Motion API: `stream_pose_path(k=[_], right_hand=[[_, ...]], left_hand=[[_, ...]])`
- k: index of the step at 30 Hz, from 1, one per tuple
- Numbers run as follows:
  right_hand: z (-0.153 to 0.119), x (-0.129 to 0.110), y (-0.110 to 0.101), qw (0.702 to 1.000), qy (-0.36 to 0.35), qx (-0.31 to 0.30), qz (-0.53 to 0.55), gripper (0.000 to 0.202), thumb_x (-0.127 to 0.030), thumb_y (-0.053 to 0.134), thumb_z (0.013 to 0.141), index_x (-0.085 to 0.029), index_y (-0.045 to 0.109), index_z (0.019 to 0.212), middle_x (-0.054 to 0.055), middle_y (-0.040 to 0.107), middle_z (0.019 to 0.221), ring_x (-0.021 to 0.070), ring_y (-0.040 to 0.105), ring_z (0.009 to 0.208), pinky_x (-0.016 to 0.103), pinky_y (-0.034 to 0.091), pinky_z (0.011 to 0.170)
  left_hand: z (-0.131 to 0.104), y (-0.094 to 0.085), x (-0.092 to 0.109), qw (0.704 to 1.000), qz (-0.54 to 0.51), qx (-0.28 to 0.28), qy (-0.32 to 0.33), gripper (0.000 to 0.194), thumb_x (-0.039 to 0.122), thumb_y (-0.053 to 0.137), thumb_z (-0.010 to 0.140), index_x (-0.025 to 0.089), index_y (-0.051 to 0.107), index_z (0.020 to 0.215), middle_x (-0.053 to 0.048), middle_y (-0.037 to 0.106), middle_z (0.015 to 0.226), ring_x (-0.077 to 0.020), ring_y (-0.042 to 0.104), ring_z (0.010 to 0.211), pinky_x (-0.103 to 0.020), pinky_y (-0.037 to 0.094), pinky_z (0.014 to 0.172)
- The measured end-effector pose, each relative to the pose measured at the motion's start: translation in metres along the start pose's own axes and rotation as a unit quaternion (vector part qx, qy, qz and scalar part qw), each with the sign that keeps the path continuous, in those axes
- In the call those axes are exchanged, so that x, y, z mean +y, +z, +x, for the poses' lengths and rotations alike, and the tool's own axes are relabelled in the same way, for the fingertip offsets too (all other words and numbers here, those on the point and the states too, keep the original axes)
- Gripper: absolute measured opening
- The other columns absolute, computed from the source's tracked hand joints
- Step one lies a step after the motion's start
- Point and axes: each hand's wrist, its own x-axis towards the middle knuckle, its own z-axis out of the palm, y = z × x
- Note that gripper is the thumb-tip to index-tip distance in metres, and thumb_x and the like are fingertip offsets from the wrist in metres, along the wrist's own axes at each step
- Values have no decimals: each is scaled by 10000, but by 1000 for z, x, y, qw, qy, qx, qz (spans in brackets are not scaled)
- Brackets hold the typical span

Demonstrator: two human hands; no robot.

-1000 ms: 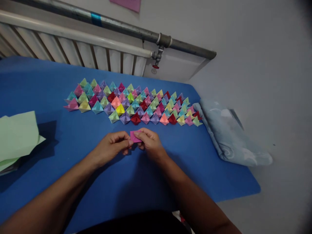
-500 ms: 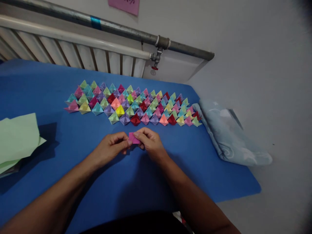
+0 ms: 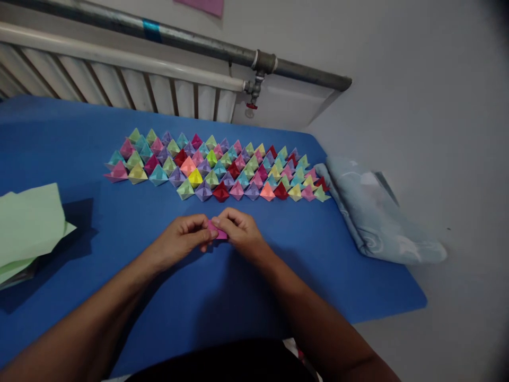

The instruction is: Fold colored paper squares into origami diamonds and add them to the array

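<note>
A small folded piece of magenta paper (image 3: 221,232) is pinched between both hands, above the blue table (image 3: 159,313). My left hand (image 3: 186,236) grips its left side with thumb and fingers. From the right, my right hand (image 3: 238,227) holds it, the thumb lying across its upper part. The two thumbs nearly meet and cover much of the paper. Just beyond the hands stand rows of small folded paper boats (image 3: 221,192) in many colours, set close together.
Light green paper sheets (image 3: 29,225) lie in a stack at the left. A folded pale blue cloth (image 3: 374,217) rests on the right edge. Behind the table are a white radiator (image 3: 131,87), a metal pipe (image 3: 199,45) and a red-handled valve (image 3: 254,95).
My right thumb has moved left over the magenta paper, nearer my left thumb, and less of the paper shows. The camera view has shifted slightly.
</note>
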Motion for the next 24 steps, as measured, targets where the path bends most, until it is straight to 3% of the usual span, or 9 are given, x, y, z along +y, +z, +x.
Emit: stream_pose_path(k=[5,11,15,19,24], right_hand=[[-1,1,0,999,-22,26,-21,366,-471,655,820,-199,512,621,-60,444,600,90,411,592,241,343,586],[3,2,-2,996,72,3,46,377,-565,640,797,-215,528,712,-74,474,561,79,402,467,230,316,467],[1,1,-2,997,55,26,42,321,-513,662,779,-209,563,761,-69,495,580,77,418,485,218,309,465],[-1,3,0,997,35,17,59,267,-456,657,775,-206,572,738,-67,476,566,79,421,512,208,291,473],[-1,-1,-3,995,74,-3,74,276,-440,660,746,-207,528,679,-86,444,528,57,383,470,199,271,455]], left_hand=[[0,0,0,1000,4,-7,-9,298,421,690,767,189,586,611,25,577,545,-111,496,551,-268,382,592],[2,0,-1,999,-7,33,-7,327,449,718,742,199,572,590,27,570,519,-117,506,542,-281,396,599],[2,0,0,999,-2,52,0,337,448,725,742,206,563,573,24,574,515,-124,511,546,-283,398,595],[1,1,2,999,-4,34,-8,307,438,712,743,206,590,583,19,592,532,-130,537,565,-284,413,618],[0,-2,2,1000,4,25,-14,270,428,690,759,204,640,617,6,635,567,-141,563,593,-300,437,668]])
